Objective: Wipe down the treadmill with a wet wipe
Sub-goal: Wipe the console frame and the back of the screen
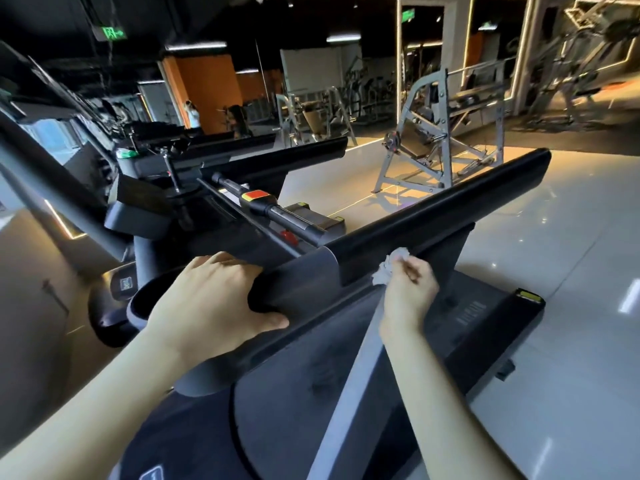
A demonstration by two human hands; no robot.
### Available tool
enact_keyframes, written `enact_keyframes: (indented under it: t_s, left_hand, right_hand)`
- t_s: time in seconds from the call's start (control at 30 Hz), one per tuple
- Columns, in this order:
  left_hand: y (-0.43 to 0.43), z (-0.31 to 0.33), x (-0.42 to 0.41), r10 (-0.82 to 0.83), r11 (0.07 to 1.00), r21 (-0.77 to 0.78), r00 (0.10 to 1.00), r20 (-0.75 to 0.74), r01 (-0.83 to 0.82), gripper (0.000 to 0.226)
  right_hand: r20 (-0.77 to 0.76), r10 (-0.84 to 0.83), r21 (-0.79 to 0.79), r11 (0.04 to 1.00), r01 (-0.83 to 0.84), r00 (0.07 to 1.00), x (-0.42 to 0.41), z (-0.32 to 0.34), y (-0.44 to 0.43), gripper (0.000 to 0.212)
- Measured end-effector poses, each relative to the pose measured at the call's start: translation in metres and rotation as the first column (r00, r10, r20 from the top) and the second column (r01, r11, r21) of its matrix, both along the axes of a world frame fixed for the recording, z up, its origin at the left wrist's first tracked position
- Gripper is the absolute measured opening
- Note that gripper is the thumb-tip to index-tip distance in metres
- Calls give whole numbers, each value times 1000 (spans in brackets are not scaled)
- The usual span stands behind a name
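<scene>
Grey moulded treadmill console edge (308,277) is gripped by the left hand (211,299). The right hand (408,292) pinches a crumpled white wet wipe (388,270) against the long black handrail (443,209), which runs away up-right, nearer this hand.

Most of the scene is sitting dim under a dark ceiling (207,15), with warm light glaring off the glossy floor (540,237) at right. Strip lights (195,46) are glowing far back, and the wide lens is bending and smearing the edges.
</scene>
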State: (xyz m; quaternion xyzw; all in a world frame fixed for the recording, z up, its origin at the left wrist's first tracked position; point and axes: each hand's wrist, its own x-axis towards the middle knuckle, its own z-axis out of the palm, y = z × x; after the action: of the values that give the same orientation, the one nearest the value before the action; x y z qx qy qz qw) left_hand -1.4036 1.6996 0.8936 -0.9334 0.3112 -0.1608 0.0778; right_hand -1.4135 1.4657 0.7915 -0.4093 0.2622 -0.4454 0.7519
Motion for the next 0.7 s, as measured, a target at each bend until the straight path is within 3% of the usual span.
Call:
enact_keyframes:
  t_s: [0.07, 0.13, 0.23, 0.3, 0.4, 0.5, 0.6, 0.7]
  left_hand:
    - [0, 0, -1, 16, 1000, 0, 1000, -17, -16, 65]
    - [-1, 1, -1, 27, 1000, 2, 999, -22, -27, 69]
    - [-3, 2, -3, 36, 999, 6, 999, -22, -36, 75]
    - [-3, 2, -5, 35, 999, -1, 999, -25, -35, 80]
    - [-3, 2, -7, 45, 999, -4, 999, -24, -45, 86]
    - [-3, 1, -5, 56, 998, -3, 998, -16, -56, 88]
    - [-4, -2, -3, 61, 998, -9, 998, -13, -62, 88]
    - [-4, -3, -2, 58, 998, -13, 998, 1, -58, 88]
  right_hand:
    - [-27, -38, -58, 998, 37, 999, 0, 1, 9, 10]
    - [-32, 42, -289, 956, -50, 999, -12, -4, 49, 13]
    - [17, 207, -705, 696, -135, 978, -33, -14, 96, 9]
    - [37, 210, -854, 514, -78, 977, -30, -8, 84, 8]
    - [-6, 35, -905, 426, -20, 999, -8, 12, 28, 11]
    - [-188, -211, -894, 442, -78, 959, 18, 31, -39, 13]
    - [-347, -296, -860, 479, -176, 890, 26, 40, -66, 20]
    - [-351, -324, -917, 307, -253, 879, 17, 42, -19, 35]
